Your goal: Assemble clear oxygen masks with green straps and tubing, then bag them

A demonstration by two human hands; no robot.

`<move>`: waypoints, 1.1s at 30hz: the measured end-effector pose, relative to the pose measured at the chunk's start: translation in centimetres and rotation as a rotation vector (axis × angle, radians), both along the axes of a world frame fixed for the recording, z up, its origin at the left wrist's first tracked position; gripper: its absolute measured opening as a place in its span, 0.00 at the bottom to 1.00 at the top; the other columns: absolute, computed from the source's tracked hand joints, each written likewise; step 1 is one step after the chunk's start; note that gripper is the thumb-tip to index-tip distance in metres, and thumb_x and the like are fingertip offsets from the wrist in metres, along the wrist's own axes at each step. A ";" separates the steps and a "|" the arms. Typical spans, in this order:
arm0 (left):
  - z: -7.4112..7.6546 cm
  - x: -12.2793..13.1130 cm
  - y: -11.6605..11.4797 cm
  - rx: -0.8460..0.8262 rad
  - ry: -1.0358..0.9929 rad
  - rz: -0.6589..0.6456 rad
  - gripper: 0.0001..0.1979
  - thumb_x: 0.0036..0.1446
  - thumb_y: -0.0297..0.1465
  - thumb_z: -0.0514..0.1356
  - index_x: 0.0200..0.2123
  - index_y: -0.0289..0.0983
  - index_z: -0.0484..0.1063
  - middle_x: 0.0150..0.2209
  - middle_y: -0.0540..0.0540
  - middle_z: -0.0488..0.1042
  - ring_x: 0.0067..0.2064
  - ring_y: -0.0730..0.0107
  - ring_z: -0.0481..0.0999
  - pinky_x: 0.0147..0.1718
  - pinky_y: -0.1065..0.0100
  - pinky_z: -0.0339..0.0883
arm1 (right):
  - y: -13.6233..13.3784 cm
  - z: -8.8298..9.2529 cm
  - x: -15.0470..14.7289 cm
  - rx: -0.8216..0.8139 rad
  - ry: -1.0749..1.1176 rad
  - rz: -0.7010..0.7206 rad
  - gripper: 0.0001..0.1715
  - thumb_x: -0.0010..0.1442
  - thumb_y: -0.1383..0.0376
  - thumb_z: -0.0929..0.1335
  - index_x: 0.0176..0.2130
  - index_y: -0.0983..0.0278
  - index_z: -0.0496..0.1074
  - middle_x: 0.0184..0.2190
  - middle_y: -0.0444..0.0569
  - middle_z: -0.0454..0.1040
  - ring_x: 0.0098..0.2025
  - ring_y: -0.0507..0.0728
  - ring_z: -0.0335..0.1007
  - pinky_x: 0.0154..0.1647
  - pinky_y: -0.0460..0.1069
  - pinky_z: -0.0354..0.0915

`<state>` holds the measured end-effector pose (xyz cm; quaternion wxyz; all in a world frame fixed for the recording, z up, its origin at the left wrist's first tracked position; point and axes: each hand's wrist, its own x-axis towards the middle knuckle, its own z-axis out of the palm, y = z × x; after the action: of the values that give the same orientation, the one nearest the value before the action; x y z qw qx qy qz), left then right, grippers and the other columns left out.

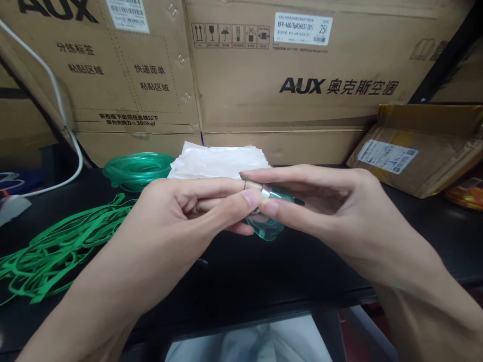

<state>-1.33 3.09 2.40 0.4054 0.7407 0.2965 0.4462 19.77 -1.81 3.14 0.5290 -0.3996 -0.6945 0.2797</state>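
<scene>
In the middle of the head view, both my hands hold a clear green plastic mask (268, 230), which looks like an oxygen mask. A shiny metal strip (265, 191) shows on it between my thumbs. My left hand (188, 206) pinches the mask's left side between thumb and fingers. On the other side, my right hand (320, 201) grips it with the thumb in front and the fingers over the top. My fingers hide much of the mask. To the left lies a loose heap of green elastic straps (71, 246). Behind my left hand is a coil of green tubing (139, 168).
A stack of white plastic bags (221, 160) lies behind my hands on the black table (241, 286). Large cardboard boxes (241, 100) stand along the back. A smaller taped carton (426, 151) sits at the right. A white cable (56, 90) hangs down at the left.
</scene>
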 end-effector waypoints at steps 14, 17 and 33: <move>0.1 1.4 -0.8 0.197 0.076 0.101 0.07 0.71 0.36 0.65 0.41 0.43 0.83 0.36 0.55 0.83 0.32 0.76 0.83 0.34 0.81 0.76 | -0.1 -0.8 -1.0 0.111 0.120 -0.073 0.18 0.63 0.66 0.80 0.53 0.56 0.84 0.53 0.39 0.87 0.58 0.55 0.82 0.61 0.43 0.77; -0.3 1.4 -0.7 0.212 0.078 0.107 0.08 0.73 0.37 0.63 0.42 0.44 0.81 0.37 0.55 0.82 0.33 0.79 0.82 0.35 0.83 0.75 | 0.2 -0.9 -1.2 0.127 0.145 -0.071 0.19 0.64 0.67 0.79 0.53 0.56 0.84 0.53 0.39 0.86 0.59 0.55 0.82 0.62 0.44 0.77; 0.9 0.5 -0.6 -0.061 -0.112 -0.101 0.06 0.64 0.34 0.72 0.36 0.39 0.81 0.38 0.50 0.81 0.43 0.67 0.83 0.40 0.74 0.83 | -0.2 -0.4 0.0 -0.099 0.224 0.214 0.28 0.68 0.66 0.77 0.63 0.45 0.78 0.65 0.39 0.78 0.68 0.58 0.73 0.64 0.49 0.73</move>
<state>-0.86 2.48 3.28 0.4657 0.7160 0.2491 0.4565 19.78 -1.99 2.71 0.5502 -0.3151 -0.6550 0.4111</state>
